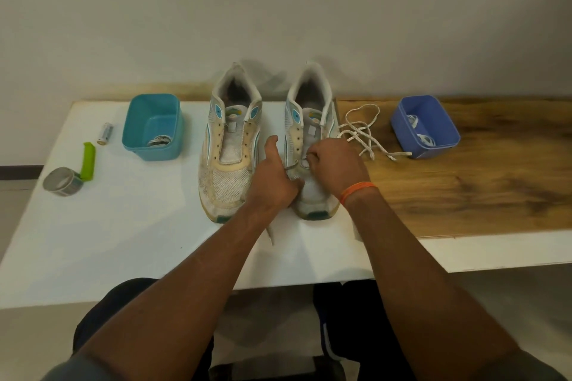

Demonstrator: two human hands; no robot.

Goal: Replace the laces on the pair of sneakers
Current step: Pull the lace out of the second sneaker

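Hands (272,179) (334,165) on right sneaker (311,145), mid-table (123,226).

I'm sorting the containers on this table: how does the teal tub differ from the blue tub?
The teal tub stands left of the sneakers on the white surface; the blue tub stands right of them on the wood-grain part. The teal tub looks taller. The blue tub holds white coiled items; the teal tub's contents are greyish. Both are open-topped plastic.
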